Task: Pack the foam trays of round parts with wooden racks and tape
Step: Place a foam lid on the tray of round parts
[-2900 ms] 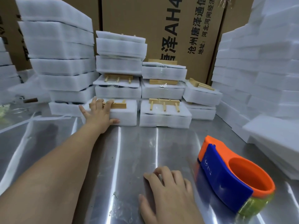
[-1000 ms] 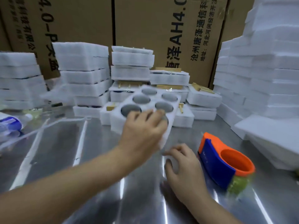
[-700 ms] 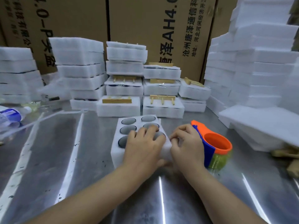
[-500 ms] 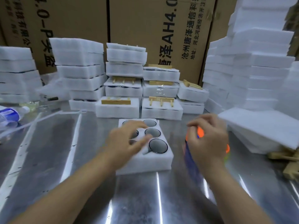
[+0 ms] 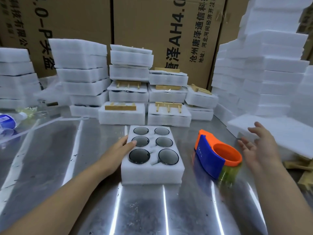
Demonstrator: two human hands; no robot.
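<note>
A white foam tray (image 5: 152, 173) lies flat on the steel table in front of me, with several dark round parts (image 5: 139, 155) seated in its holes. My left hand (image 5: 118, 150) rests against the tray's left side, thumb on its top edge. An orange and blue tape dispenser (image 5: 215, 158) stands to the right of the tray. My right hand (image 5: 260, 146) hovers open beyond the dispenser, fingers spread toward a flat foam sheet (image 5: 277, 134), holding nothing. Packed foam trays with wooden racks (image 5: 168, 106) on top are stacked behind.
Tall stacks of foam blocks (image 5: 264, 68) fill the right side, and more stacks (image 5: 79, 72) stand at the back left. Cardboard boxes (image 5: 152, 28) form the back wall. A plastic bottle (image 5: 8, 121) lies at the far left. Loose wooden pieces (image 5: 303, 173) lie at the right edge.
My left hand brought the foam tray from the stack and set it flat on the table. My right hand left the tray, passed over the tape dispenser and now reaches right.
</note>
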